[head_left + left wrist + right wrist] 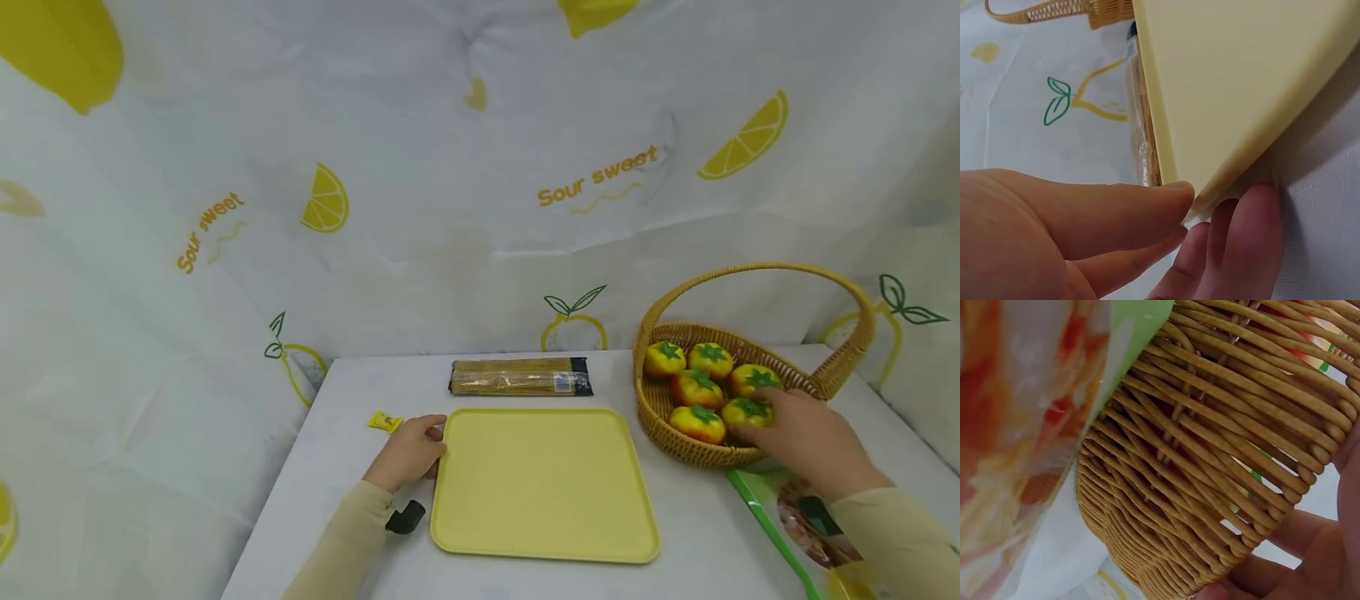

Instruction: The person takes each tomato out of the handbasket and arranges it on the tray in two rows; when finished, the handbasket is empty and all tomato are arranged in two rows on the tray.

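Left hand: there it is at the left edge of the yellow tray (543,483), thumb laid on the rim near a corner, the other fingers (1257,231) tucked outside and below; a pinch on the tray's edge by the left hand (411,450).
Tray: flat on the tabletop (307,467), square in front of the person, nothing lying in it.
Right hand: over on the far side, the right hand (813,437) hangs across the near right rim of the wicker basket (693,452); thumb and forefinger sit either side of the nearest right-hand tomato (738,412), but whether they pinch it firmly, I cannot tell from here.
Basket: to the right of the tray, tall looped handle arching above, six red-and-yellow tomatoes with green tops inside, the handled one among them.
Noodle pack: a long clear pack of thin sticks (517,377) with dark ends, lying just behind the tray.
Sachet: one little yellow sachet (385,421), just beyond the left hand.
Bag: a green-edged printed bag (798,533) lies before the basket, partly under the right forearm.
Backdrop: white cloth (450,192) with lemons and "Sour sweet" lettering.
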`<control>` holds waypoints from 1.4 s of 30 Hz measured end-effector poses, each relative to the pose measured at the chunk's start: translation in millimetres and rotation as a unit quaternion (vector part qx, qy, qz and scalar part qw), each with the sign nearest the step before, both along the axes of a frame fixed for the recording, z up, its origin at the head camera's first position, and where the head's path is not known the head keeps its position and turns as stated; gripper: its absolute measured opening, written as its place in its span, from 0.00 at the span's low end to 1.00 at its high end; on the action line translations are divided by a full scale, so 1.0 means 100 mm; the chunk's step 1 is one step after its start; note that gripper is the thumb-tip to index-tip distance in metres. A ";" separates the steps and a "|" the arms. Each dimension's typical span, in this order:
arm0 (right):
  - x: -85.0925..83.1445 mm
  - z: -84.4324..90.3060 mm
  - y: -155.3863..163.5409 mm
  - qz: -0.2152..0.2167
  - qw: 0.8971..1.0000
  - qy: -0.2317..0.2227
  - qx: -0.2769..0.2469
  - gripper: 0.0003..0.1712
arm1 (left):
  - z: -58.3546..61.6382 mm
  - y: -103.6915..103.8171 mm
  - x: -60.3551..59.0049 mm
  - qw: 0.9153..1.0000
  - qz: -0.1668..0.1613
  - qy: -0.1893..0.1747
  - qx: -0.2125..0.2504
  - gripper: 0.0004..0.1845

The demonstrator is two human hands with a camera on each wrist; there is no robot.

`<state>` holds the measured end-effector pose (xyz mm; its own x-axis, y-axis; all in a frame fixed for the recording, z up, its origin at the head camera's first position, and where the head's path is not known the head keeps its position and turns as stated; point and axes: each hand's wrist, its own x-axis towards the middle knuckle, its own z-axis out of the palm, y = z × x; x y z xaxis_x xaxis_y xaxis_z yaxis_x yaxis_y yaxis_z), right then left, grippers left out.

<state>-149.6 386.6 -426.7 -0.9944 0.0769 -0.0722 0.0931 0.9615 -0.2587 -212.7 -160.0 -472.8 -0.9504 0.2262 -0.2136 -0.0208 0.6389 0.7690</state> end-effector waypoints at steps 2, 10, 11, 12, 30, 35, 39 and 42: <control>-0.01 -0.01 0.01 0.002 1.000 0.002 0.000 0.55 | -0.01 0.00 0.00 1.000 0.002 -0.010 0.011 0.30; 0.00 0.01 0.03 -0.016 1.000 0.010 0.003 0.56 | -0.04 -0.03 -0.05 0.999 0.003 -0.035 0.026 0.32; 0.00 0.03 0.02 -0.018 1.000 0.010 0.003 0.57 | -0.04 -0.04 -0.06 0.999 0.004 -0.039 0.024 0.32; 0.01 0.05 0.01 -0.020 1.000 0.011 0.002 0.57 | -0.04 -0.05 -0.06 0.999 0.003 -0.043 0.022 0.32; 0.01 0.49 -1.05 0.035 0.992 0.106 -0.065 0.50 | -0.08 -0.10 -0.12 0.992 0.007 -0.087 0.088 0.32; -0.03 0.46 -1.59 0.065 0.987 0.121 -0.088 0.45 | -0.09 -0.11 -0.13 0.992 0.005 -0.086 0.093 0.32; -0.11 0.35 -1.98 0.089 0.981 0.121 -0.121 0.39 | -0.10 -0.14 -0.13 0.991 0.012 -0.090 0.094 0.32; -0.19 0.23 -2.21 0.106 0.976 0.121 -0.147 0.36 | -0.09 -0.15 -0.13 0.991 0.012 -0.092 0.097 0.32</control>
